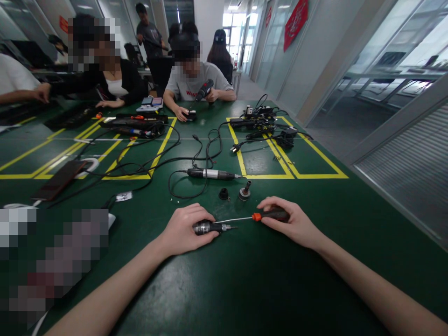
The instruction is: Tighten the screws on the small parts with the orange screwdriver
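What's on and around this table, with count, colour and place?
Screwdriver: 1, black and orange, in right hand
Tool piece: 1, black and silver, in left hand
Pen-shaped tool: 1, black and silver, middle
Stemmed round part: 1, grey, right of centre
Small round part: 1, black, beside it
Phone: 1, dark, left
Cables: many, black, centre-left, piled far right
Tool clutter: several, mostly black, far left
Drill: 1, black, far middle
Co-workers: several, mixed clothing, beyond
Pixelated object: 1, unclear, lower left
Table: 1, green, yellow-taped, beneath
Left hand: 1, bare, centre-left
Right hand: 1, bare, centre-right
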The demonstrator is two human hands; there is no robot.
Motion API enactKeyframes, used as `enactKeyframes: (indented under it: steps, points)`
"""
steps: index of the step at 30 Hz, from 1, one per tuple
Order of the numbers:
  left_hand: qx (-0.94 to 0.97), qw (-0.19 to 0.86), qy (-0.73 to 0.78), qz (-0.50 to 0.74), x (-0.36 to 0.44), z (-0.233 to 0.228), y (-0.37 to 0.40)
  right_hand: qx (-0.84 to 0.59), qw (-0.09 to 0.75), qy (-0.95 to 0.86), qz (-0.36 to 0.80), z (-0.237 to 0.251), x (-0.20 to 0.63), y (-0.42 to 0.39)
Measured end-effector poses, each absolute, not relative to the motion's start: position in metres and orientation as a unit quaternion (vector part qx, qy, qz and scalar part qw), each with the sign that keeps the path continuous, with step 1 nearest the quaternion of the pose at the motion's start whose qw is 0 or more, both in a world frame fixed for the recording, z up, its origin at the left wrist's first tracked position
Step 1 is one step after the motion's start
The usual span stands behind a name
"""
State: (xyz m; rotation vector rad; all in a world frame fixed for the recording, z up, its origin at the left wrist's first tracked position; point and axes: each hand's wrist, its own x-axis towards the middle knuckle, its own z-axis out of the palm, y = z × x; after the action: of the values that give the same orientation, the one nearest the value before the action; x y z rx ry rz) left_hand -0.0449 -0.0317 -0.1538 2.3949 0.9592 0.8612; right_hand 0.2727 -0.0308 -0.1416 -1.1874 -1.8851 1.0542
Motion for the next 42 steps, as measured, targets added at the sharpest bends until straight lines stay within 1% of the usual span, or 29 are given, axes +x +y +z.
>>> enactKeyframes:
  steps: [6, 12, 14, 20, 23, 28, 34, 42]
  points:
    - [0.861, 0.210, 0.341, 0.312, -0.0447, -0.1537, -0.0316, -0.458, 0.290, -0.720, 0.434, -0.1462, 0.2721, -0.0295]
    - [0.861, 0.208, 0.344, 0.311, -0.0453, -0.1544, -0.0318, -0.436, 0.337, -0.750, 0.365, -0.1428, 0.2735, -0.0327]
    - [0.860, 0.209, 0.347, 0.309, -0.0457, -0.1544, -0.0316, -0.421, 0.340, -0.763, 0.353, -0.1424, 0.2735, -0.0328]
    - [0.860, 0.210, 0.350, 0.306, -0.0460, -0.1530, -0.0317, -0.441, 0.293, -0.746, 0.403, -0.1450, 0.2711, -0.0318]
    - [0.860, 0.210, 0.349, 0.309, -0.0458, -0.1526, -0.0320, -0.445, 0.299, -0.739, 0.409, -0.1433, 0.2707, -0.0329]
    - [0.859, 0.209, 0.348, 0.314, -0.0457, -0.1529, -0.0321, -0.453, 0.328, -0.736, 0.381, -0.1417, 0.2714, -0.0329]
    - [0.860, 0.215, 0.341, 0.313, -0.0457, -0.1521, -0.0324, -0.460, 0.287, -0.728, 0.420, -0.1446, 0.2700, -0.0317]
    - [0.861, 0.217, 0.336, 0.314, -0.0454, -0.1516, -0.0321, -0.447, 0.350, -0.727, 0.386, -0.1432, 0.2718, -0.0325]
